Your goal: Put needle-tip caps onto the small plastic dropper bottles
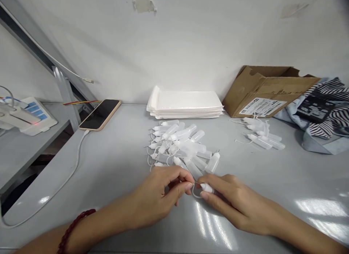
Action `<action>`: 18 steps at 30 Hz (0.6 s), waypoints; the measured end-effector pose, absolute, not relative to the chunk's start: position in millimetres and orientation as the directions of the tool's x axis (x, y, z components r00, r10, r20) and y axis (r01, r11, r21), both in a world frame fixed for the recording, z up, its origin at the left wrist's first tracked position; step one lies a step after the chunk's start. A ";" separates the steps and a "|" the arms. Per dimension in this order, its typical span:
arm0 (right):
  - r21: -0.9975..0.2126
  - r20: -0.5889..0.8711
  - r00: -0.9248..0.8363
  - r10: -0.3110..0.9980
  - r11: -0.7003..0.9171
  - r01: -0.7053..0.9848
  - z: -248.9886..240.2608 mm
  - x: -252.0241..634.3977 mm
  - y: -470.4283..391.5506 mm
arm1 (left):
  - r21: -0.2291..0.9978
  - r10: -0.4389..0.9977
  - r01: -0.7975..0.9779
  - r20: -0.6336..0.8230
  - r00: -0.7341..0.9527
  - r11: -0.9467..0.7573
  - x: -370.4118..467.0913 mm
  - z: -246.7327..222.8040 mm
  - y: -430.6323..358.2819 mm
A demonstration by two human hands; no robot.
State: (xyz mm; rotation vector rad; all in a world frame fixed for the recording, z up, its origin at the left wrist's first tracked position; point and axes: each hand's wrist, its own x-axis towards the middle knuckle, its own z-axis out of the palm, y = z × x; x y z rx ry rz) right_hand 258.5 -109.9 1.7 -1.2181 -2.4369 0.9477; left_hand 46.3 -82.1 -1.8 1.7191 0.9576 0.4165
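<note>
My right hand (231,201) is wrapped round a small translucent bottle with a white cap (207,187); its thin needle tip points left. A white strap (195,194) loops from the cap, and its free end is pinched between the thumb and index finger of my left hand (166,192), close to the needle. Just beyond my hands lies a loose pile of similar needle-tip bottles (188,148) on the grey table (114,181). A smaller group of the same bottles (263,135) rests at the right, in front of a cardboard box.
A stack of white padded envelopes (188,101) stands by the wall. Right of it are the open cardboard box (256,90) and striped cloth (327,112). A phone (100,115) with a white cable (77,159) lies at the left, beside a white device (19,115).
</note>
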 end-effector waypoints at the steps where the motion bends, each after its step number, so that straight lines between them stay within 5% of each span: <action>1: -0.657 -0.047 -0.619 0.784 0.443 0.610 1.6 258.5 -110.0 | 0.914 0.765 0.392 -0.179 0.619 -0.103 46.6 -1.9 -82.2; 18: -0.618 -0.004 -0.640 0.769 0.501 0.606 0.1 258.9 -111.8 | 0.923 0.754 0.375 -0.186 0.630 -0.086 46.8 -0.7 -82.1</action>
